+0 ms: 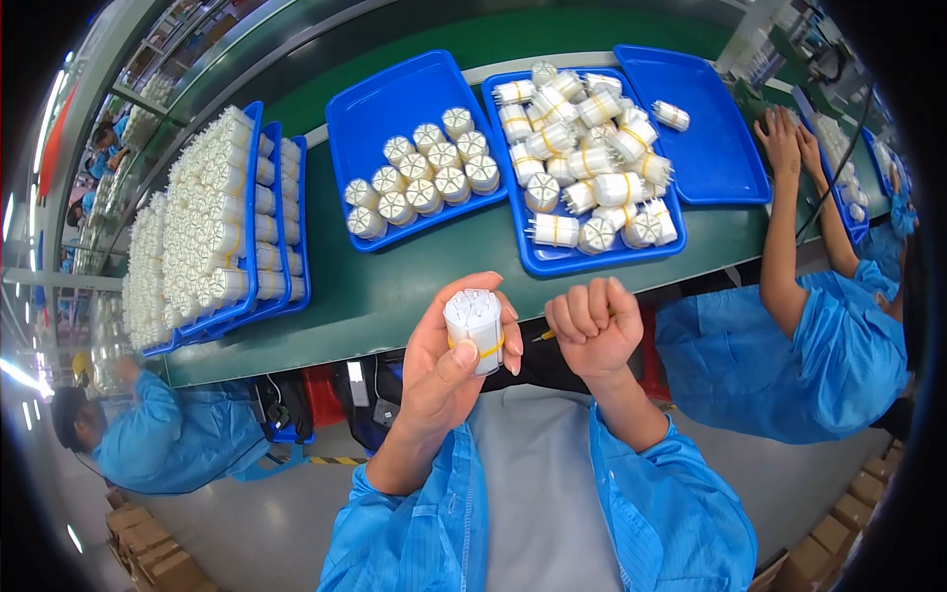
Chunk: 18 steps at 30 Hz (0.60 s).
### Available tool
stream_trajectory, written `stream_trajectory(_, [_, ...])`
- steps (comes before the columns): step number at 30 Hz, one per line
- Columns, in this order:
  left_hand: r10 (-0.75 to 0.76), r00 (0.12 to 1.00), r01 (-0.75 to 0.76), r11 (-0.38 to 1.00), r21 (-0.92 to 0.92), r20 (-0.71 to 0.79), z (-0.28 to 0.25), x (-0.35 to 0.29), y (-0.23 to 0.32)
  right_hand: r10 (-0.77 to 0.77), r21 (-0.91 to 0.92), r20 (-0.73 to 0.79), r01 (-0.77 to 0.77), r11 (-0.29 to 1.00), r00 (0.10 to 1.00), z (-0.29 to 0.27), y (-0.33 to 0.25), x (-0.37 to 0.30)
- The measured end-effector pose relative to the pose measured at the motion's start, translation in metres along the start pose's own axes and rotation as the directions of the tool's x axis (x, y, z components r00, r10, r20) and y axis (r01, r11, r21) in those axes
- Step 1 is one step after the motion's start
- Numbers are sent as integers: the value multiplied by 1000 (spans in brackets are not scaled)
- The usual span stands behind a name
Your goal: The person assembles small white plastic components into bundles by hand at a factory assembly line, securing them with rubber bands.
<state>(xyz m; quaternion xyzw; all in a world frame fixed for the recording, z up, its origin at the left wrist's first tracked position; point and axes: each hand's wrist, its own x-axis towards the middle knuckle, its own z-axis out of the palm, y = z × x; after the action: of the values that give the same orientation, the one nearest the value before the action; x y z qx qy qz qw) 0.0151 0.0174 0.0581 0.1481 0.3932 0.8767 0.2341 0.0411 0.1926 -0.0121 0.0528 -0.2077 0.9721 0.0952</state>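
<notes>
My left hand (431, 380) grips a white cylindrical bundle (473, 318) of small plastic pieces, with a yellow band around it. The bundle stands roughly upright, its segmented top facing up, above the near edge of the table. To its right, my right hand (599, 331) is closed in a loose fist, thumb raised, apart from the bundle. A thin yellow-tipped thing shows beside the fist; whether the fingers hold it is unclear. Beyond, a blue tray (592, 264) carries a heap of similar banded bundles. Another blue tray (370, 104) has several bundles standing in rows.
Stacked blue trays (254, 286) full of white bundles rise at the left. A blue tray (735, 168) at the right holds one bundle (671, 115). A co-worker's hands (781, 143) rest by that tray; another person (163, 434) sits at far left. The green table (345, 311) spans the front.
</notes>
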Motion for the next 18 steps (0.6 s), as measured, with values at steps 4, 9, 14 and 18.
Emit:
stream_trajectory(4, [9, 1000, -10, 999, -54, -20, -9, 5, 4, 29, -215, 42, -20, 976, 999, -13, 15, 4])
stream_trajectory(9, [5, 999, -9, 996, -85, -51, -19, 14, 9, 33, -348, 57, -11, 938, 998, -20, 25, 12])
stream_trajectory(14, [297, 934, -143, 820, 555, -198, -63, 82, 43, 58, -499, 55, -23, 866, 997, -39, 31, 12])
stream_trajectory(18, [413, 906, -11, 241, 970, -93, -120, 171, 68, 92, -528, 84, -34, 848, 992, -40, 30, 12])
